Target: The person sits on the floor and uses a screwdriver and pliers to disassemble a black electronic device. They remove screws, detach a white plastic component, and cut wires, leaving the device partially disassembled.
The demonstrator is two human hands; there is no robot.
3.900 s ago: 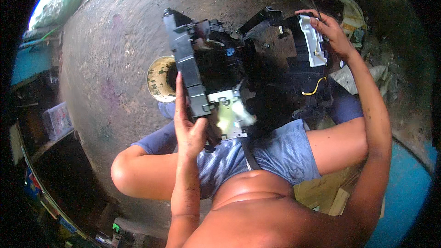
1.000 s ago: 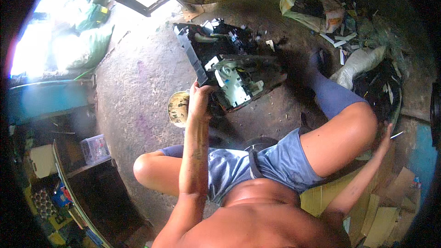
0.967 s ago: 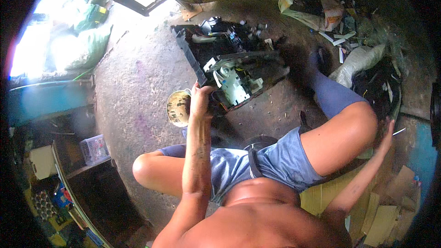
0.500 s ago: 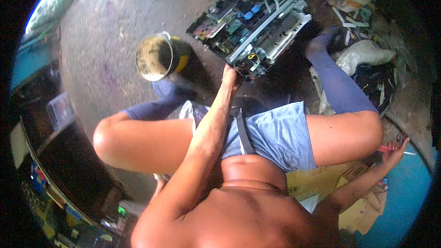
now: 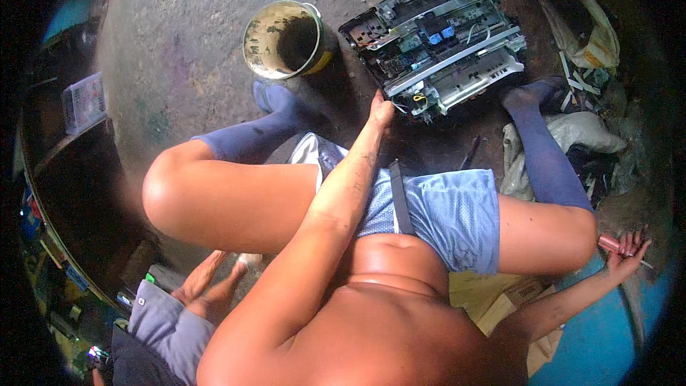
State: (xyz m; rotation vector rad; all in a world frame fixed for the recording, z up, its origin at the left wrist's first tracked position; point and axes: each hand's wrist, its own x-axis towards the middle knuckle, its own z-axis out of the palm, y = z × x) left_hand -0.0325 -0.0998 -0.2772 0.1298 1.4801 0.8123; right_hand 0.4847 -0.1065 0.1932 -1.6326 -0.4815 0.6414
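Nearest us, our right hand [image 5: 630, 251] is closed round a red-handled tool [image 5: 609, 243], its thin pale shaft best kept pointed away from the knee [image 5: 582, 232]. Farther out, our left hand [image 5: 382, 111] grips the near left corner of a dark machine frame [image 5: 436, 50] low over the floor [image 5: 186, 57]; 1 firm hold, clear of the silver rail [image 5: 454, 63], should steady it. A bucket [image 5: 261, 50] stands just left.
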